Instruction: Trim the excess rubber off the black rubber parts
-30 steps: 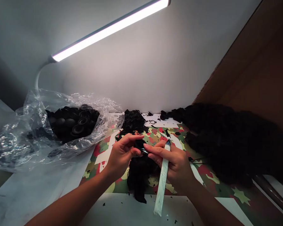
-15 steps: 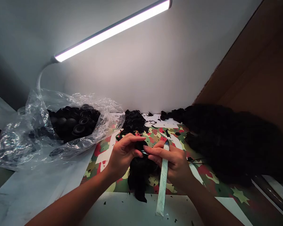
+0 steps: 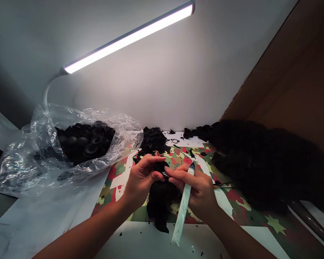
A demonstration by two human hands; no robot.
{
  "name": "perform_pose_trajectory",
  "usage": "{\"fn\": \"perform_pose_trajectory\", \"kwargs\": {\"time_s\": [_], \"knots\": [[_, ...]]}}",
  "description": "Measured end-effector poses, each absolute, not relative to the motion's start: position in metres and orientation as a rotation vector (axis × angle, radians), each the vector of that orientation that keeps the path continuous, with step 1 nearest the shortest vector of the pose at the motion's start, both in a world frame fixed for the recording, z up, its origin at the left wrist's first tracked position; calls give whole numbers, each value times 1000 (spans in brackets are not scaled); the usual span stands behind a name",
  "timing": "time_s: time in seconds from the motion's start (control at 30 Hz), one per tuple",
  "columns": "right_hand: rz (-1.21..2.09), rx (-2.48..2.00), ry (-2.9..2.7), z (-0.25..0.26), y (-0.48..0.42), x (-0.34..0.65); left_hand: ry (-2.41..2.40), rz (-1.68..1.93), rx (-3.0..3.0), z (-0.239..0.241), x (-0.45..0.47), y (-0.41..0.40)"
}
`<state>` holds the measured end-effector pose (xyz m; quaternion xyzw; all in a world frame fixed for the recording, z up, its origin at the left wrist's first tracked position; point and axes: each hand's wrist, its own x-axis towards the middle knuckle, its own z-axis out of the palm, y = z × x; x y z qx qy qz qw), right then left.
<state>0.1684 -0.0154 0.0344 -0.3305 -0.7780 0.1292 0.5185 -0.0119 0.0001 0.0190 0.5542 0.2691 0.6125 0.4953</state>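
My left hand (image 3: 144, 178) is closed around a small black rounded part (image 3: 160, 166), its thumb and fingers gripping the rim. A thin metal tip (image 3: 165, 174) shows at that part, by the fingertips of my right hand (image 3: 197, 187). That hand is closed, and a white-wrapped stick-like tool (image 3: 184, 210) with a dark pointed end lies across it. Whether the metal tip belongs to this tool, I cannot tell. Beneath my hands is a heap of black scraps (image 3: 159, 205) on a camouflage-patterned sheet (image 3: 234, 198).
On the left, a clear plastic bag (image 3: 21, 165) holds many black round caps (image 3: 91, 147). A large black pile (image 3: 270, 162) fills the right side, beside a cardboard panel (image 3: 294, 79). More black trimmings (image 3: 153, 138) lie by the wall. A bar lamp (image 3: 129, 37) shines overhead.
The lower end of the white-wrapped tool has swung a little left as my right hand turned slightly. My left hand keeps its hold on the black part.
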Motion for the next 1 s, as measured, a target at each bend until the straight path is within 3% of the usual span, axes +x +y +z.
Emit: {"fn": "perform_pose_trajectory", "kwargs": {"time_s": [0.43, 0.73, 1.0], "knots": [[247, -796, -1895, 31, -15, 169, 667, 1461, 1281, 20, -10, 0], [659, -999, -1622, 34, -15, 161, 658, 1448, 1174, 15, -9, 1], [682, -1000, -1672, 32, -11, 168, 603, 1381, 1162, 10, -14, 5]]}}
